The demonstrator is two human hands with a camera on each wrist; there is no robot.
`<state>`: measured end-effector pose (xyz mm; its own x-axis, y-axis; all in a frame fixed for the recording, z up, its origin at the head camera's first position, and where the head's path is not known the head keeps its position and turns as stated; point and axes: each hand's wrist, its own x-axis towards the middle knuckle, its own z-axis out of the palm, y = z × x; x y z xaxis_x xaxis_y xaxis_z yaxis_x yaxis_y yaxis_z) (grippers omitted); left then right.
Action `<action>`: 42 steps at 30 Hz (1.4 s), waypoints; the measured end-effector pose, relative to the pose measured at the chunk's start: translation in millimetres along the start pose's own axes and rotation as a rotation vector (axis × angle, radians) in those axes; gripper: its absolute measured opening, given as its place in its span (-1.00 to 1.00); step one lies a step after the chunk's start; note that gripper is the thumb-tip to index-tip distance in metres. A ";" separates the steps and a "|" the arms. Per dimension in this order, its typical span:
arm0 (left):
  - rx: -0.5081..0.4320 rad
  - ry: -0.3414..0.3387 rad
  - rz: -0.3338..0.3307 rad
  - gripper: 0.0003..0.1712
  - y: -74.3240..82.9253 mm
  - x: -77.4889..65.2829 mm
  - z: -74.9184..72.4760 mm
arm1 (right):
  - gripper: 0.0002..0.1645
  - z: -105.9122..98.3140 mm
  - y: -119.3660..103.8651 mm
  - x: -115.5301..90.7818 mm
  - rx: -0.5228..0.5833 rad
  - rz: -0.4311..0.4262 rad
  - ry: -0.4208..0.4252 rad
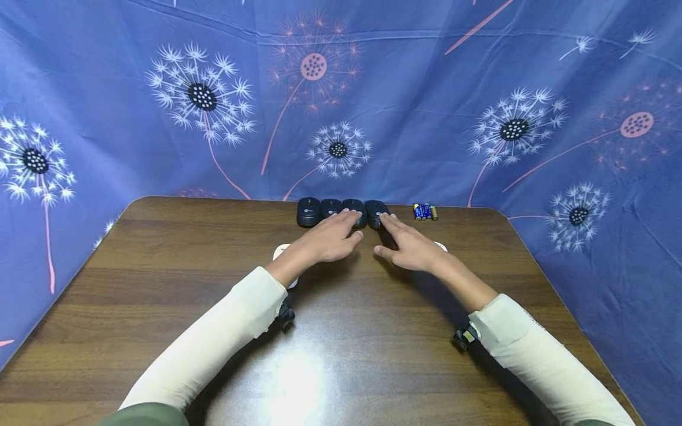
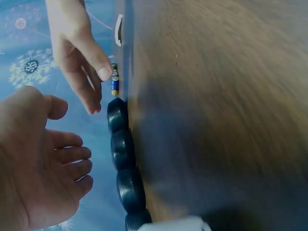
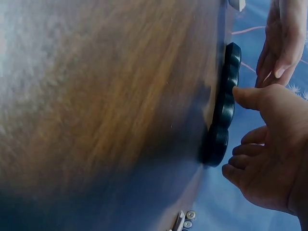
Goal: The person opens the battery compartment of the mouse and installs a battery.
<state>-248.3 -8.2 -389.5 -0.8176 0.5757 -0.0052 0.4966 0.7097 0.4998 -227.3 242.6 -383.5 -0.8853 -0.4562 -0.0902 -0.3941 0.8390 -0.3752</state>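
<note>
Two hands, a left hand [image 1: 331,239] and a right hand [image 1: 414,247], extend over one brown table [image 1: 346,367], both with fingers straight and gripping nothing. Four black computer mice [image 1: 331,206] stand side by side in a row just beyond the hands, along the far edge. In the head view the left fingertips overlap the third mouse from the left and the right fingertips the fourth; contact cannot be told. Small batteries [image 1: 423,212], apparently four, lie together beyond the right hand and to its right. Two white objects [image 1: 281,251], one by each wrist, are partly hidden by the arms. Nearer the body than the hands are two pale sleeves [image 1: 213,337] and two small black wrist cameras [image 1: 286,316]. One blue flowered cloth [image 1: 410,118] hangs beyond the hands.
</note>
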 end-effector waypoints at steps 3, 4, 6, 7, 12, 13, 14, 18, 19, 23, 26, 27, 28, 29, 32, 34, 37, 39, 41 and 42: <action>0.055 -0.003 0.009 -0.17 -0.8 12.6 9.2 | 0.07 -2.0 2.9 2.1 -0.021 0.014 -0.010; 0.075 -0.003 0.011 -0.17 1.3 14.7 10.2 | 0.07 -2.2 3.7 3.0 -0.028 0.019 -0.014; 0.128 -0.019 0.000 -0.19 10.4 16.2 8.0 | 0.06 -2.0 5.8 4.7 -0.051 0.018 -0.012; 0.155 -0.020 -0.001 -0.20 11.8 18.9 9.3 | 0.06 -1.6 6.8 5.5 -0.059 0.016 -0.009; 0.242 -0.032 -0.010 -0.21 16.1 33.8 17.2 | 0.06 -0.8 11.6 6.8 -0.097 0.012 -0.010; 0.234 -0.031 -0.009 -0.20 12.3 40.1 22.6 | 0.06 -1.2 12.3 6.4 -0.099 0.013 -0.016; 0.231 -0.032 -0.008 -0.19 9.1 46.0 27.4 | 0.06 -1.8 13.3 6.2 -0.101 0.015 -0.025; 0.276 -0.047 -0.010 -0.15 -4.5 72.6 47.9 | 0.07 -4.7 16.2 7.1 -0.106 0.023 -0.048; 0.258 -0.056 -0.015 -0.16 -0.6 71.4 45.7 | 0.06 -5.7 16.7 7.9 -0.111 0.022 -0.050; 0.263 -0.076 -0.041 -0.18 3.7 72.9 43.1 | 0.03 -7.7 16.2 12.6 -0.114 0.019 -0.067; 0.283 -0.081 -0.051 -0.19 2.4 71.3 42.6 | 0.02 -7.8 13.8 16.2 -0.101 0.016 -0.083; 0.290 -0.081 -0.049 -0.20 1.0 71.5 43.3 | 0.02 -7.7 13.0 17.1 -0.096 0.016 -0.086; 0.296 -0.079 -0.044 -0.20 0.1 71.1 43.7 | 0.01 -7.6 12.7 17.7 -0.095 0.015 -0.086; 0.311 -0.077 -0.035 -0.20 -1.4 72.2 45.0 | 0.01 -7.6 12.7 18.1 -0.094 0.015 -0.086; 0.303 -0.061 -0.007 -0.20 -7.3 78.1 50.9 | 0.00 -7.8 13.5 18.3 -0.100 0.016 -0.088; 0.318 -0.062 0.004 -0.20 -9.2 81.3 54.5 | 0.00 -7.5 14.7 18.2 -0.107 0.015 -0.090; 0.356 -0.053 0.015 -0.20 -7.5 82.5 56.9 | -0.01 -7.2 15.3 17.3 -0.112 0.006 -0.086; 0.382 -0.062 0.010 -0.22 -2.9 81.3 54.7 | -0.02 -7.3 14.7 16.4 -0.119 -0.009 -0.077; 0.360 -0.055 0.012 -0.23 -0.2 80.2 52.8 | -0.04 -7.8 13.8 15.2 -0.128 -0.019 -0.068; 0.328 -0.053 0.016 -0.22 0.5 79.7 51.9 | -0.04 -8.1 13.3 14.6 -0.132 -0.022 -0.064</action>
<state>-298.1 59.1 -434.7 -0.7971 0.6019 -0.0490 0.5834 0.7885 0.1949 -247.4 249.6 -382.3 -0.8603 -0.4892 -0.1436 -0.4457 0.8584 -0.2539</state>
